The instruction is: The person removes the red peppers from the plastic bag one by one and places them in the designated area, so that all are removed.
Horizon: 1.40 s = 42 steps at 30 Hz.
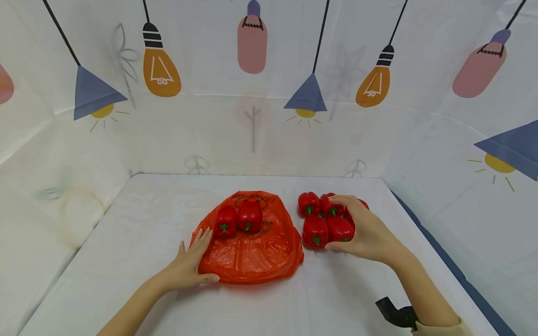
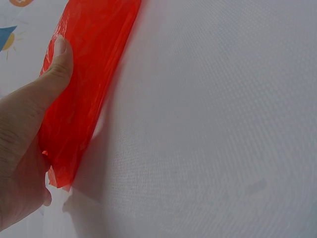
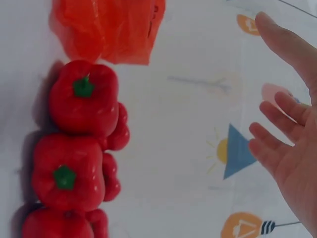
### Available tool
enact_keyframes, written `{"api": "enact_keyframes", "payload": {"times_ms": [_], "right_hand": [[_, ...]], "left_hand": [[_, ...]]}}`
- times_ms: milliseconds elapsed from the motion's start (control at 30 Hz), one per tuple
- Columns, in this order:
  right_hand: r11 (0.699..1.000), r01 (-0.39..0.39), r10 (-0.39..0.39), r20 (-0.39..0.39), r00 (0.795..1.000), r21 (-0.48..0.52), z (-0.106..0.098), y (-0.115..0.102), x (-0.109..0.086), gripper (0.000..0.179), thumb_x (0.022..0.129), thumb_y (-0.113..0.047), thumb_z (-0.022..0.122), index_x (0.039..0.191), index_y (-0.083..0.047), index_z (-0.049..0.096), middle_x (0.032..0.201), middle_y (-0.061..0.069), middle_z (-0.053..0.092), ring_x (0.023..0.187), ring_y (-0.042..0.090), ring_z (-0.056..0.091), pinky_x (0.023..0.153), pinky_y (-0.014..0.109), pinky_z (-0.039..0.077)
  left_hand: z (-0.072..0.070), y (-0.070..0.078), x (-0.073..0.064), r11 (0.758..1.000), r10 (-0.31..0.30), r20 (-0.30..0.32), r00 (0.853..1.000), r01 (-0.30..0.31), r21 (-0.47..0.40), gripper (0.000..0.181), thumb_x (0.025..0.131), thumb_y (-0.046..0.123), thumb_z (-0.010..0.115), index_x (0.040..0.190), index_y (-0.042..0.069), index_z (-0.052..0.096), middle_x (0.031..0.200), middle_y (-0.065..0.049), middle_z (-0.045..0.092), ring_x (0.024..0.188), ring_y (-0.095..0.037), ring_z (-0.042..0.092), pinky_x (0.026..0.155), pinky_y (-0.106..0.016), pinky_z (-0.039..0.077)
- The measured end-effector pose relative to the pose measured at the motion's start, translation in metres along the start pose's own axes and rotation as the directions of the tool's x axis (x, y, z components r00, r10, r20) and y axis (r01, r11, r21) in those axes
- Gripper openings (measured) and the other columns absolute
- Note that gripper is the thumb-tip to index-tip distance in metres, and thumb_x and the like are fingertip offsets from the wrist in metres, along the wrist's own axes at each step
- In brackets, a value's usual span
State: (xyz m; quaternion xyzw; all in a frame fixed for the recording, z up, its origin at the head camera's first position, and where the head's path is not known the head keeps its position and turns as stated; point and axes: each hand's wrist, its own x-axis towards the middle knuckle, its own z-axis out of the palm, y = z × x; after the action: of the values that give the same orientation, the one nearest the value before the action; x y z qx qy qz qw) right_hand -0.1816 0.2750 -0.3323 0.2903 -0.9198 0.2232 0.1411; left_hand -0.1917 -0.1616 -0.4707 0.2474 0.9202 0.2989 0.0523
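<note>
Two red bell peppers with green stems, the left one (image 1: 225, 221) and the right one (image 1: 250, 216), lie on an orange-red plastic bag (image 1: 256, 261) with printed lettering. Along the bag's left edge rests my left hand (image 1: 189, 268), fingers extended and thumb against the near side; in the left wrist view the thumb (image 2: 60, 62) lies on the plastic. To the bag's right, several more red bell peppers (image 1: 315, 232) sit in close rows. Over their right side hovers my right hand (image 1: 367, 235), thumb and fingers spread, partly hiding them. In the right wrist view, this hand appears apart from the peppers (image 3: 69, 173).
A white-covered table (image 1: 147, 210) carries everything. Behind it hangs a pale cloth (image 1: 201, 121) printed with lamps and bulbs, also along both sides. A black strap (image 1: 395, 315) hangs by the right wrist.
</note>
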Motion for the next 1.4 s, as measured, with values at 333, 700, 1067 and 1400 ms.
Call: {"api": "enact_keyframes", "payload": {"times_ms": [333, 700, 1067, 1400], "right_hand": [[0.999, 0.049, -0.049, 0.032, 0.998, 0.013, 0.009, -0.02, 0.02, 0.09, 0.062, -0.033, 0.092, 0.136, -0.013, 0.044, 0.133, 0.001, 0.05, 0.121, 0.017, 0.047, 0.079, 0.038, 0.056], [0.994, 0.098, -0.1, 0.062, 0.993, 0.039, 0.026, -0.039, 0.045, 0.086, 0.065, -0.041, 0.088, 0.135, -0.014, 0.046, 0.132, -0.002, 0.051, 0.119, 0.012, 0.049, 0.086, 0.036, 0.054], [0.982, 0.151, -0.157, 0.056, 0.986, 0.11, 0.046, -0.054, 0.089, 0.067, 0.073, -0.038, 0.084, 0.126, -0.016, 0.05, 0.126, -0.005, 0.053, 0.117, 0.014, 0.05, 0.094, 0.04, 0.049], [0.963, 0.188, -0.207, 0.08, 0.975, 0.194, 0.06, -0.067, 0.126, 0.057, 0.076, -0.032, 0.083, 0.12, -0.01, 0.055, 0.119, -0.001, 0.058, 0.113, 0.014, 0.052, 0.096, 0.036, 0.047]], "left_hand": [[0.001, 0.001, -0.001, 1.0, 0.005, -0.008, 1.0, -0.005, 0.006, 0.117, 0.074, 0.063, 0.071, 0.153, -0.001, 0.013, 0.159, -0.019, 0.009, 0.143, -0.044, 0.0, 0.099, -0.076, -0.006], [0.001, 0.001, -0.001, 1.0, -0.003, -0.002, 1.0, 0.003, 0.003, 0.117, 0.073, 0.062, 0.072, 0.153, 0.001, 0.012, 0.159, -0.018, 0.009, 0.143, -0.044, 0.0, 0.1, -0.075, -0.007], [0.001, 0.004, -0.002, 1.0, -0.009, 0.0, 1.0, 0.009, -0.009, 0.117, 0.073, 0.062, 0.072, 0.153, 0.0, 0.012, 0.16, -0.018, 0.008, 0.144, -0.044, -0.001, 0.1, -0.074, -0.008], [0.0, 0.005, -0.003, 1.0, -0.006, -0.016, 1.0, 0.006, -0.007, 0.117, 0.073, 0.061, 0.073, 0.153, 0.0, 0.013, 0.159, -0.019, 0.01, 0.143, -0.044, 0.0, 0.1, -0.075, -0.007]]}}
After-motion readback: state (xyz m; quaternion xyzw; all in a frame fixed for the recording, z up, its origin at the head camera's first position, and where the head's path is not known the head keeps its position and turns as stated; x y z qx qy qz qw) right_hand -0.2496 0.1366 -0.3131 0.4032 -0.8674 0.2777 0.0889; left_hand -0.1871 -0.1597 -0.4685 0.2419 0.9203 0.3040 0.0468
